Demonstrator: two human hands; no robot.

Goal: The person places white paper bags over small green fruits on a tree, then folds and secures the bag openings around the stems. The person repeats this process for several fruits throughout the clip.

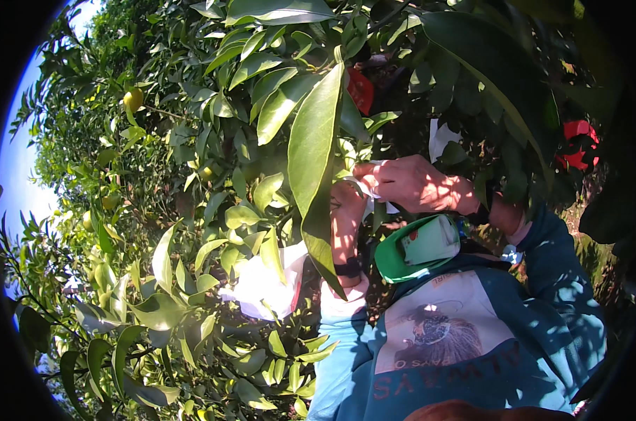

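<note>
Among the leaves of a citrus tree, both my hands meet at a crumpled piece of white paper or thin bag [375, 201]. My right hand [415, 184] pinches its upper part, fingers bent and pointing left. My left hand [348, 199] grips it from the left side, partly covered by a large leaf [314, 142] close to the camera. Whatever lies inside or behind the white piece is hidden. Just below my hands, at my waist, a green open pouch [389, 259] holds a white-and-green packet [431, 241].
Leafy branches fill the left and top, bearing yellow-green citrus fruit [133, 99]. A bright white plastic bag [270, 281] sits among leaves left of my forearm. Red objects [361, 92] show behind foliage above and at far right. Another white piece [443, 139] is above my right hand.
</note>
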